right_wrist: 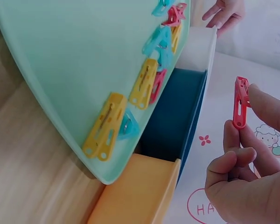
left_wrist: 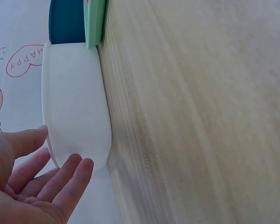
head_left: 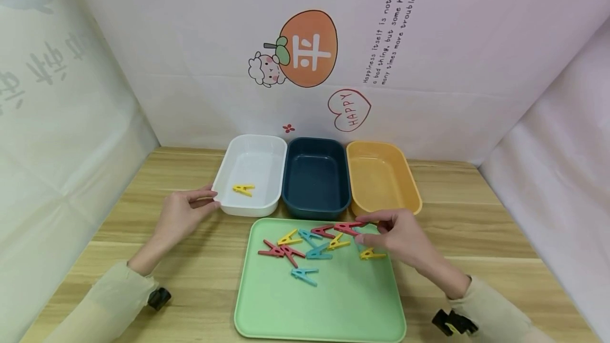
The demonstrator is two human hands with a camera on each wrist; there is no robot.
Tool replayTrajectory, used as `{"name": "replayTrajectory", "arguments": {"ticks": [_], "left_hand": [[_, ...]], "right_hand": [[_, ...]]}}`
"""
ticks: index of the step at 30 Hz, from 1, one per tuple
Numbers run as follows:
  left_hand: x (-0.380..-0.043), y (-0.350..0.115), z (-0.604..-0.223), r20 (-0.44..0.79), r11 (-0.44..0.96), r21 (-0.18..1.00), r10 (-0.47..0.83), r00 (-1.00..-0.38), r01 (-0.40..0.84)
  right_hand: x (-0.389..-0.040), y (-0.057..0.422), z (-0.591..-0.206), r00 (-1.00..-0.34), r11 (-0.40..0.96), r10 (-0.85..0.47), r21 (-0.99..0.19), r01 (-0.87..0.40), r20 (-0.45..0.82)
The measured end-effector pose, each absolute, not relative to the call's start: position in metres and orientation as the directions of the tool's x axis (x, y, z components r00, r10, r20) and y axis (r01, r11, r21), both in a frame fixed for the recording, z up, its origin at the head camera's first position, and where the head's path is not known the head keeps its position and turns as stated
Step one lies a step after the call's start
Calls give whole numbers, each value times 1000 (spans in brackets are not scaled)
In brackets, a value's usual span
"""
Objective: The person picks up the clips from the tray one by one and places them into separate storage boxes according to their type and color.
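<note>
My right hand (head_left: 402, 240) pinches a red clothespin (right_wrist: 240, 102) between thumb and fingers, above the tray's far right part. Below it on the green tray (head_left: 319, 306) lie several loose clothespins, among them a yellow clothespin (head_left: 371, 254), a blue clothespin (head_left: 304, 275) and a red clothespin (head_left: 271, 249). My left hand (head_left: 183, 213) rests with loosely extended fingers against the left near corner of the white bin (head_left: 250, 208). One yellow clothespin (head_left: 244, 189) lies inside that bin.
A dark blue bin (head_left: 316, 210) and a yellow bin (head_left: 410, 195) stand right of the white bin in a tight row, behind the tray. Behind them rises a printed white cloth (head_left: 190, 94). The wooden table (head_left: 190, 290) extends to both sides.
</note>
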State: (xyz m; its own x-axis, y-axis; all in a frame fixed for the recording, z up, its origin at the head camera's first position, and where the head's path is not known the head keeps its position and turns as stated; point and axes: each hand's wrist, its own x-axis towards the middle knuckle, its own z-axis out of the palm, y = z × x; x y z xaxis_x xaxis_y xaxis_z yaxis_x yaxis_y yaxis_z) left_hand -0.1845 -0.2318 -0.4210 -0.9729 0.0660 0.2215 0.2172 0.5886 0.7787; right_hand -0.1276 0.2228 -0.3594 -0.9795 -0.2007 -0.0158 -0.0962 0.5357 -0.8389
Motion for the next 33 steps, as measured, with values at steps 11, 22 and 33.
{"name": "replayTrajectory", "arguments": {"ticks": [11, 22, 33], "left_hand": [[-183, -232, -413, 218, 576, 789, 65, -974, 214], [-184, -232, -417, 207, 586, 783, 69, -976, 208], [-184, -233, -419, 203, 583, 786, 70, -977, 205]], "right_hand": [[-144, 217, -339, -974, 543, -226, -829, -137, 13], [-174, 208, -326, -972, 585, -226, -790, -181, 55], [-206, 197, -314, -972, 628, -232, -758, -178, 36]]}}
